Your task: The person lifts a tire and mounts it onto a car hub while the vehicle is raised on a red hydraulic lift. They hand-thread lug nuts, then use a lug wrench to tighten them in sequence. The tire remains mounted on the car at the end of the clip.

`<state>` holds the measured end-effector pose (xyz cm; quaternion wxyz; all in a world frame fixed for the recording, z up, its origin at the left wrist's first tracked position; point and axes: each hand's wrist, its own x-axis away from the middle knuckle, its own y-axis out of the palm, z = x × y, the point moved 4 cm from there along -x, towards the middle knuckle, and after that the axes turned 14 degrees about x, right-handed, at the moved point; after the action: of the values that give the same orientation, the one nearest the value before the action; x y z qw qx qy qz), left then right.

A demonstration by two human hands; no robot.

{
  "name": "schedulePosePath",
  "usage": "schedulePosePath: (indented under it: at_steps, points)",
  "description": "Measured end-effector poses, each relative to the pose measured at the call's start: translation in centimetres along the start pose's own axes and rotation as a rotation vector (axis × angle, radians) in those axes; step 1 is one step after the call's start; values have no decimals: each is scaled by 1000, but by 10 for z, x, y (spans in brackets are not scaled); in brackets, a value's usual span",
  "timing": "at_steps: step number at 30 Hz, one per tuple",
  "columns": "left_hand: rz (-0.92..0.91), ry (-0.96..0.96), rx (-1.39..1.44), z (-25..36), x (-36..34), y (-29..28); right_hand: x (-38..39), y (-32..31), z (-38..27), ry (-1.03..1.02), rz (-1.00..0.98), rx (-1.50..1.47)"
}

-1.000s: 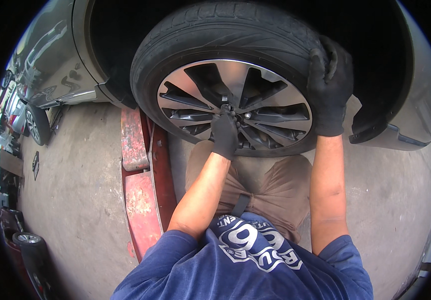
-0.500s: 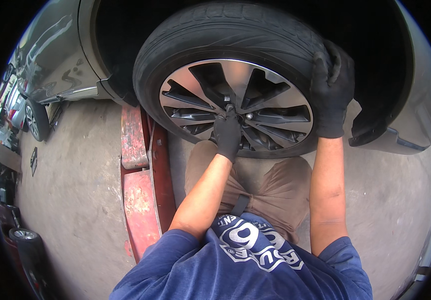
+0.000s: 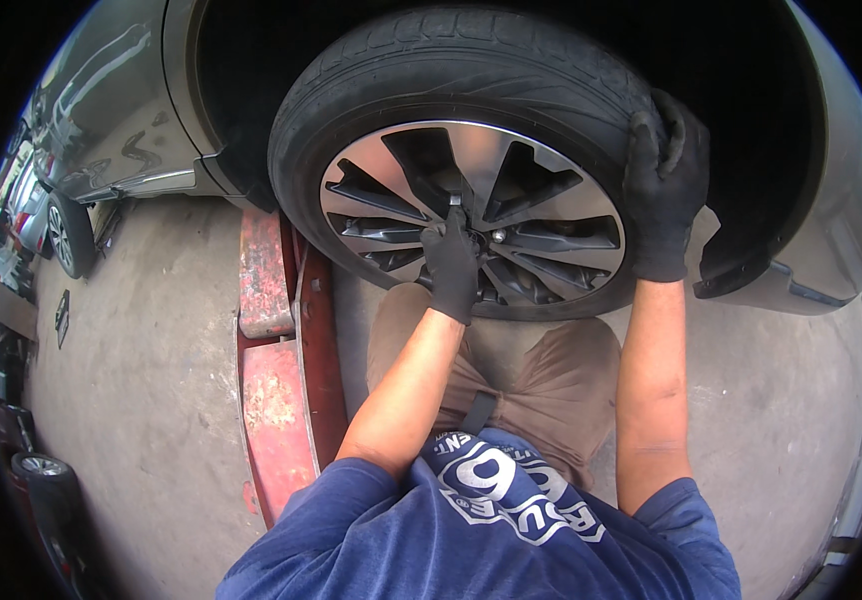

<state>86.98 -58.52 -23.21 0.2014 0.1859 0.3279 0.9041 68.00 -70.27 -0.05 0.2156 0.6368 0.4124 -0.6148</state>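
Note:
A car wheel (image 3: pixel 471 165) with a black tire (image 3: pixel 471 75) and a silver-and-black alloy rim stands upright in the wheel arch before me. My left hand (image 3: pixel 452 270), in a black glove, reaches to the hub. Its fingers are closed, the tips pinching a lug nut (image 3: pixel 455 200) at the upper stud hole. Another lug nut (image 3: pixel 499 237) shows just right of the hub centre. My right hand (image 3: pixel 667 190), gloved too, lies against the tire's right side, fingers bent over the tread and thumb on the sidewall. My left fingers partly cover the hub.
A worn red lift arm (image 3: pixel 279 390) runs along the floor at my left. The grey car body (image 3: pixel 116 110) flanks the wheel. Another wheel (image 3: pixel 69 235) stands at the far left, and a tire with rim (image 3: pixel 46 475) lies nearer. A small dark object (image 3: pixel 62 318) is on the concrete.
My left fingertips have shifted slightly at the upper lug nut, and the index finger now reaches up to it. My right hand keeps its place on the tire.

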Motion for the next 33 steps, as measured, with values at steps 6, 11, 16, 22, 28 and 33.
schedulePosePath:
  at_steps: [6,11,16,22,28,33]
  points:
    - [-167,-410,223,1,9,2,0,-1,-2,25,-6,-23]
    - [22,-334,87,0,11,2,-1,-1,-1,12,-7,-18]
    - [-138,-367,157,2,12,7,0,-1,-1,33,-14,1]
    - [33,-422,168,4,13,6,0,-1,-1,35,-21,-7]
    - [-145,-229,33,6,11,3,-2,-2,-3,11,14,-2]
    - [-112,-429,268,-1,12,6,-1,-1,-2,0,-33,4]
